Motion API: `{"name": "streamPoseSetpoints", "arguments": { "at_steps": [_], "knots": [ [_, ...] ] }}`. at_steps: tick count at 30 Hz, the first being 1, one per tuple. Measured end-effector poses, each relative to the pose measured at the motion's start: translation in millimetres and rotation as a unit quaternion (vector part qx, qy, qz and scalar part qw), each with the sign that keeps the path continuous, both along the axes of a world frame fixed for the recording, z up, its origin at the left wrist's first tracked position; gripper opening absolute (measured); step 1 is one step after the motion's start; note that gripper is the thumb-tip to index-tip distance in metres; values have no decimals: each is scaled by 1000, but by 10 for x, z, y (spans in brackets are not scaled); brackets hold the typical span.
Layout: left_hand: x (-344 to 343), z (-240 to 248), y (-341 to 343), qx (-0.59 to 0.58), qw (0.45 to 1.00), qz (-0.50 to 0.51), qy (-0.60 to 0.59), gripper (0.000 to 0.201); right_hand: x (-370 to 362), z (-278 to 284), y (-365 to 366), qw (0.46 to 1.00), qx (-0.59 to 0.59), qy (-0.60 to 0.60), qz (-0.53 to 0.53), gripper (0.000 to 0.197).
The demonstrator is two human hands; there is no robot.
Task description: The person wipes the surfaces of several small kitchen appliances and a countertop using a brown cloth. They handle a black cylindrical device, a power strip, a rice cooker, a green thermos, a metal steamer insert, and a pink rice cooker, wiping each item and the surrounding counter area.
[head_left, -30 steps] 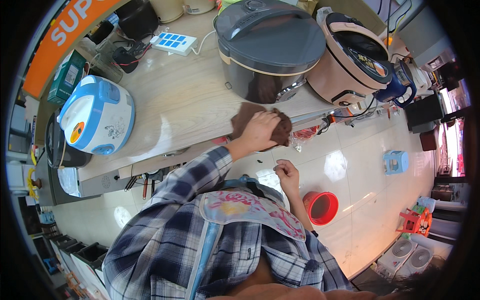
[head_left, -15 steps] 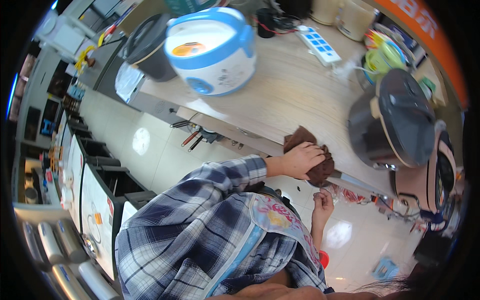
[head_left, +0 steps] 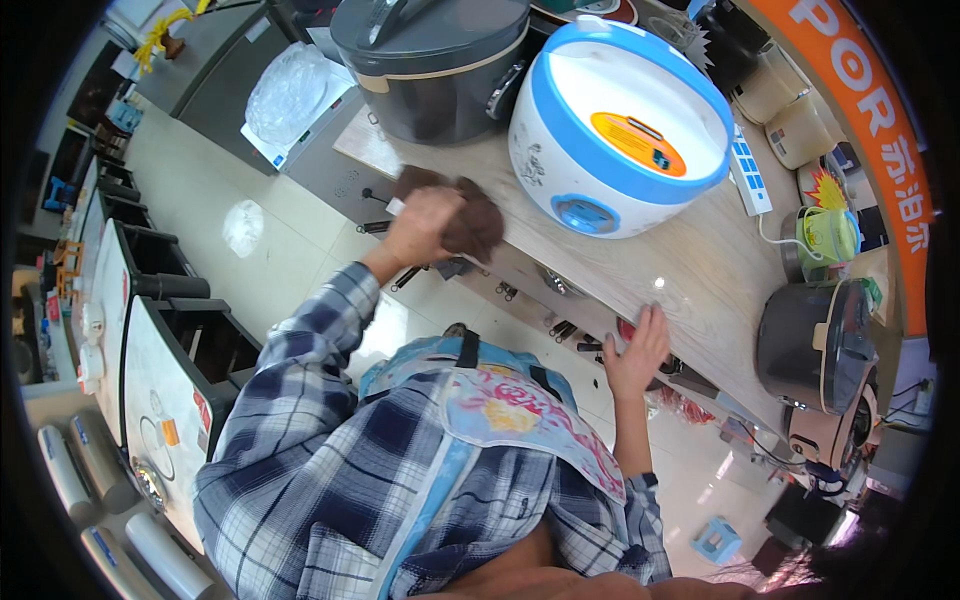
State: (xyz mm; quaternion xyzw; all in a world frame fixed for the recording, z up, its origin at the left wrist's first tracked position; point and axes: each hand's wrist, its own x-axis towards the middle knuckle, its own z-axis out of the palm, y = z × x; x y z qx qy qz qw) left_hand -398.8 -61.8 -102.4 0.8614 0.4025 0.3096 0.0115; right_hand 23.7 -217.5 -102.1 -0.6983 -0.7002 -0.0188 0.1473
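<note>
My left hand is closed round a crumpled brown cloth at the front edge of the wooden counter, towards its left end. Part of the cloth is hidden under my fingers. My right hand is at the same edge further right, its fingers stretched out and holding nothing; its fingertips reach the counter's rim. On the counter just beyond the cloth stands a dark grey rice cooker. Beside it, to the right, sits a white and blue rice cooker with an orange label on its lid.
Further right are a power strip, a small green appliance and another dark rice cooker, with a pink one beyond. A clear plastic bag lies past the left end. Utensils hang below the counter. Black-edged units stand left.
My left hand has moved left along the counter edge with the brown cloth. My right hand has risen to the edge and its curled fingers have spread. The view has shifted left.
</note>
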Motion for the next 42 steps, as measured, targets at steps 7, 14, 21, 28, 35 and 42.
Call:
{"name": "streamPoseSetpoints", "arguments": {
  "at_steps": [7,14,21,28,35,42],
  "knots": [
    [-1429,-207,-363,-174,879,322,-306,59,-1106,-83,640,995,-1,-31,93,89],
    [-1976,-420,-1440,-178,799,435,-376,28,-2016,-60,1098,974,-29,-30,221,95],
    [-2071,-683,-2113,-231,737,484,-412,34,-3268,-2,1716,949,-24,-51,309,95],
    [-2010,-719,-2395,-249,694,501,-453,34,-4250,-89,2239,932,30,-68,355,80],
    [-1940,-529,-2169,-186,693,449,-532,22,-4921,-57,1802,848,-18,57,527,77],
    [-2118,215,-982,-38,719,352,-598,13,-4003,400,1780,375,-412,792,249,67]
  ]
}}
